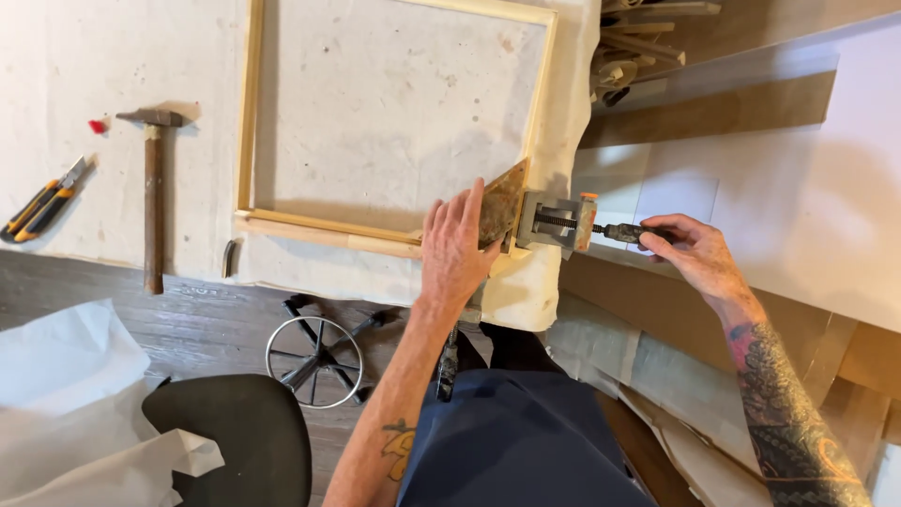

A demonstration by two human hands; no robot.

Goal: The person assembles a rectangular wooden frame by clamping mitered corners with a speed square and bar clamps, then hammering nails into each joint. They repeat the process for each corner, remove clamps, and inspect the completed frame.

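Your left hand [455,249] lies flat, fingers spread, pressing on the corner clamp [526,218] at the wood frame's [249,122] near-right corner, on the cloth-covered table [94,56]. Your right hand [690,252] pinches the clamp's screw handle [627,232], fingers closed round it. Hammer [152,188] and utility knife [42,202] lie well apart to the left. Stool [230,432] below, nr the table edge.

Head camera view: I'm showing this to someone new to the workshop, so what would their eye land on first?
Probably the metal corner clamp at the wooden frame's near right corner, with the left hand pressed flat beside it and the right hand on its screw handle. Next, the hammer lying left of the frame.
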